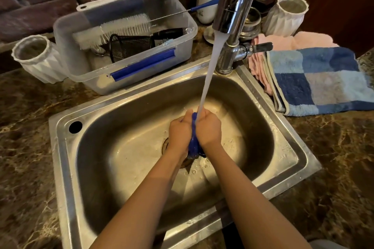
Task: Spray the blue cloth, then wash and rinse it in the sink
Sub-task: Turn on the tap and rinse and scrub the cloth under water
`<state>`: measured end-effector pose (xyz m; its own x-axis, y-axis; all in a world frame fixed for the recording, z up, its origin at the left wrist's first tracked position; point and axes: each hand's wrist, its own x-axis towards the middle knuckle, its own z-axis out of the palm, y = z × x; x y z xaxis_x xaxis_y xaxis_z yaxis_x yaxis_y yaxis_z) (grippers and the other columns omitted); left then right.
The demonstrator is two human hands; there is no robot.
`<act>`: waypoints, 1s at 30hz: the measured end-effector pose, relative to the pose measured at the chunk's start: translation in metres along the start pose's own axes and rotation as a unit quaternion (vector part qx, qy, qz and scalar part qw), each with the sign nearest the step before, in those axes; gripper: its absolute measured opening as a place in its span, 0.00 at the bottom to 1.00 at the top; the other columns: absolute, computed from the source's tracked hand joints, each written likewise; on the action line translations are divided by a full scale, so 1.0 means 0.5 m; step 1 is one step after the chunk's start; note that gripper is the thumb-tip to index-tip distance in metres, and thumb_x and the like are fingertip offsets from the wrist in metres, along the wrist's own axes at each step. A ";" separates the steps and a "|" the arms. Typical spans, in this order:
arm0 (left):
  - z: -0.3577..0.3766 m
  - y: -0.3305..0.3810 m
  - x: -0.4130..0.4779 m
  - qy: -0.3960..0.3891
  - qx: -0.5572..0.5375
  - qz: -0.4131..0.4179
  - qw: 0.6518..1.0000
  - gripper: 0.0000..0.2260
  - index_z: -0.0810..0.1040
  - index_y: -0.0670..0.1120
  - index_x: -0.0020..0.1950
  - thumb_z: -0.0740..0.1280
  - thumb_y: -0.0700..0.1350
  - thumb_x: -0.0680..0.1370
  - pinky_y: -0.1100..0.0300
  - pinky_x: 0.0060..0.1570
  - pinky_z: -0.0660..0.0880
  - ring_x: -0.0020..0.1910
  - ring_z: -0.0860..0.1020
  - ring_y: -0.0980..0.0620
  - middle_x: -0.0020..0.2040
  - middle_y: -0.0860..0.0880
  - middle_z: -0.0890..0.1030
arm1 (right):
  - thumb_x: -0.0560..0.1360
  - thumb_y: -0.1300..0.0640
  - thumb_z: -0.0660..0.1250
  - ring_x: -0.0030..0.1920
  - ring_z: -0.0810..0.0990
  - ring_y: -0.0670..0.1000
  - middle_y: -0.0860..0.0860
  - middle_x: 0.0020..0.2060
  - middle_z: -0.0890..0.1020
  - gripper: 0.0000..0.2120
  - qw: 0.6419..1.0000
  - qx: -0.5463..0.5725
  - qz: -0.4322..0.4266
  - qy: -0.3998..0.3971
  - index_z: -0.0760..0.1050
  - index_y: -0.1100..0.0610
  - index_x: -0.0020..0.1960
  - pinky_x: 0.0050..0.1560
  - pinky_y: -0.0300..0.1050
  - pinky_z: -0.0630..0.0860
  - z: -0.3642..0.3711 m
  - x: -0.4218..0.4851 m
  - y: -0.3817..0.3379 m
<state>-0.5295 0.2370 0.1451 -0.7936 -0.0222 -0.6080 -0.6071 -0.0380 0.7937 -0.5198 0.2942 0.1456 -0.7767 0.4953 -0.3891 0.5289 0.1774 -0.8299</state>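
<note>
Over a stainless-steel sink (pixel 283 166), a person's left hand (pixel 179 134) and right hand (pixel 208 127) close in fists on a bunched blue cloth (pixel 193 143), pressed between them directly under the white stream (pixel 210 66) falling from the chrome faucet (pixel 236 0). Both hands are curled tight round the fabric, knuckles facing each other and nearly touching, so that only a narrow blue ridge shows between them and a wet tail hangs below, above the drain (pixel 165 144). Soaked through, the cloth looks soft and limp, probably heavier than when dry and somewhat slick if any cleaner remains in it; it should take wringing and rubbing without harm, and is best held as here, gathered in a wad with a fist at either side. A clear plastic tub (pixel 182 50) of brushes stands behind the basin on the marble counter (pixel 26 127), with a folded blue patchwork towel (pixel 323 79) to the right.
</note>
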 end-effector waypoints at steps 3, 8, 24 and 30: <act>-0.014 0.015 0.019 -0.014 -0.029 -0.003 0.999 0.15 0.75 0.42 0.38 0.61 0.51 0.79 0.60 0.36 0.73 0.31 0.76 0.53 0.31 0.48 0.76 | 0.80 0.45 0.49 0.39 0.79 0.52 0.50 0.34 0.77 0.22 0.998 -0.056 -0.016 -0.011 0.74 0.55 0.40 0.42 0.48 0.76 0.012 -0.055 -0.011; -0.003 0.001 0.006 -0.066 -0.051 -0.019 0.996 0.15 0.79 0.46 0.34 0.63 0.48 0.78 0.60 0.37 0.73 0.32 0.77 0.52 0.25 0.52 0.78 | 0.80 0.47 0.52 0.37 0.76 0.51 0.47 0.31 0.74 0.19 0.996 -0.075 -0.036 0.035 0.73 0.54 0.37 0.38 0.44 0.71 -0.003 -0.022 -0.026; -0.037 0.022 -0.011 -0.162 -0.022 0.024 0.986 0.11 0.77 0.51 0.55 0.57 0.51 0.80 0.60 0.42 0.78 0.46 0.81 0.51 0.50 0.46 0.82 | 0.78 0.46 0.58 0.60 0.76 0.49 0.50 0.61 0.75 0.21 0.972 0.053 -0.076 -0.216 0.65 0.49 0.69 0.62 0.50 0.75 -0.071 0.024 0.041; -0.058 0.019 0.011 -0.021 0.161 0.131 0.978 0.09 0.76 0.47 0.49 0.61 0.52 0.78 0.51 0.50 0.78 0.48 0.79 0.47 0.50 0.45 0.80 | 0.73 0.58 0.68 0.53 0.80 0.53 0.52 0.52 0.80 0.13 0.982 0.057 -0.083 -0.162 0.72 0.53 0.57 0.56 0.57 0.78 -0.084 0.019 0.040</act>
<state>-0.5386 0.2076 0.1488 -0.9204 0.0515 -0.3877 -0.3592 0.2808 0.8900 -0.5021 0.3381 0.1419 -0.9264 0.1678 -0.3371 0.3594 0.1273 -0.9245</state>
